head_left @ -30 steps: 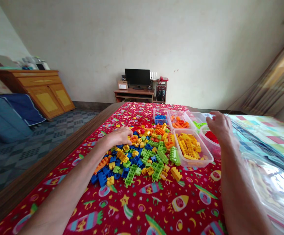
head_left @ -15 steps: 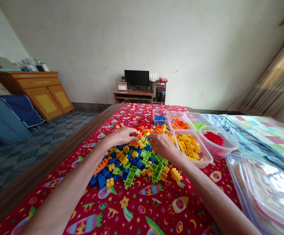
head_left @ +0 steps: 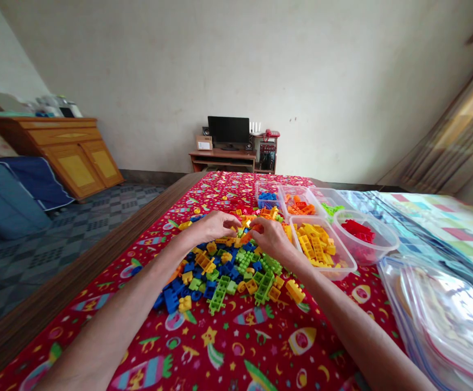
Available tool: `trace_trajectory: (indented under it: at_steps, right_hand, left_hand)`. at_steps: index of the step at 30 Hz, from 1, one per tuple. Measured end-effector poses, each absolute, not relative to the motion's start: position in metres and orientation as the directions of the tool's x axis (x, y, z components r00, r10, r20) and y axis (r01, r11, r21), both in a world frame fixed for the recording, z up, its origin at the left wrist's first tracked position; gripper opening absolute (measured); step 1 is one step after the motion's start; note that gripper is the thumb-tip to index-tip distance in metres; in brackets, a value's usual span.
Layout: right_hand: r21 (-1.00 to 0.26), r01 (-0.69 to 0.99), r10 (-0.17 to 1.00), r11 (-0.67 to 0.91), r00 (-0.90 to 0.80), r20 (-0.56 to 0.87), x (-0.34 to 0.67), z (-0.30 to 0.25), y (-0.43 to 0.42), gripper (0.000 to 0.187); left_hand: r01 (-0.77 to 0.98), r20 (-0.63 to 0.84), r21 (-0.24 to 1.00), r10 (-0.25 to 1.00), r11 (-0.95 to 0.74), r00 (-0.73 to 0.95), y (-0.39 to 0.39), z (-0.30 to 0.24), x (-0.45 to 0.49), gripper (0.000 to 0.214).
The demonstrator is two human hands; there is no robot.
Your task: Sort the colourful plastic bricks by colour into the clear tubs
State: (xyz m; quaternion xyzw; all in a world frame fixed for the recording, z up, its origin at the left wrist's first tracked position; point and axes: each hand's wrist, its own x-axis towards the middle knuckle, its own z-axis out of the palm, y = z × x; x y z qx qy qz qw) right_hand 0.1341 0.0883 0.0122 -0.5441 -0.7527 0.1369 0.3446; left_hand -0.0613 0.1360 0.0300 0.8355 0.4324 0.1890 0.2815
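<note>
Landmark: heap of mixed plastic building bricks in blue, green, yellow and orange (head_left: 228, 266), lying on the red cloth printed with rockets and stars (head_left: 236, 342).
Left hand (head_left: 212, 227): hovering over the far edge of the heap, fingers curled and closing toward the other hand; whether pinching a brick, cannot tell.
Right hand (head_left: 269, 238): meeting the left one over the far side of the heap, fingertips nipping at a small orange plastic brick (head_left: 247, 234).
Orange brick: sitting between the two sets of fingertips, just above the far part of the heap.
Clear rectangular tub of yellow bricks (head_left: 321, 247): standing just right of the heap, beside the right wrist.
Clear round bowl of red bricks (head_left: 362, 234): resting further right of the heap, past the yellow tub.
Clear tubs of blue, orange and green bricks (head_left: 297, 200): lining up beyond the heap's far right corner.
Clear plastic zip bags (head_left: 443, 315): lying well right of the heap, near the right forearm.
</note>
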Motion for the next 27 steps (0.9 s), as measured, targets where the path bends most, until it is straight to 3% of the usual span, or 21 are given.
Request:
trace_trajectory:
  at_steps: [3, 6, 11, 15, 18, 24, 27]
  right_hand:
    - [-0.548, 0.75, 0.903, 0.371, -0.153, 0.402, 0.144, 0.019, 0.089, 0.029]
    - [-0.639, 0.688, 0.907, 0.344, -0.065, 0.417, 0.155, 0.024, 0.095, 0.025]
    - [-0.837, 0.482, 0.953, 0.258, 0.014, 0.302, 0.166, 0.027, 0.108, 0.022]
    - [-0.944, 0.265, 0.976, 0.197, 0.037, 0.214, 0.166, 0.025, 0.111, 0.025]
    - [-0.99, 0.093, 0.989, 0.107, 0.091, 0.116, 0.165, 0.028, 0.11, 0.015]
    - [-0.923, -0.384, 0.998, 0.028, 0.067, 0.003, 0.165, 0.039, 0.105, 0.019]
    - [-0.889, -0.455, 0.998, 0.051, 0.05, 0.032, 0.166, 0.042, 0.105, 0.034]
  left_hand:
    - [0.687, 0.095, 0.559, 0.859, -0.465, 0.503, 0.139, 0.025, -0.063, 0.026]
    - [0.731, 0.155, 0.481, 0.867, -0.485, 0.473, 0.139, 0.021, -0.061, 0.026]
    - [0.705, 0.061, 0.376, 0.776, -0.601, 0.628, 0.129, 0.022, -0.05, 0.028]
    - [0.715, 0.131, 0.285, 0.765, -0.638, 0.63, 0.122, 0.016, -0.038, 0.034]
    - [0.701, 0.16, 0.221, 0.735, -0.678, 0.659, 0.122, 0.008, -0.034, 0.034]
    - [0.734, 0.171, 0.256, 0.776, -0.63, 0.607, 0.136, 0.007, -0.046, 0.023]
    - [0.757, 0.173, 0.25, 0.797, -0.604, 0.579, 0.141, 0.01, -0.053, 0.025]
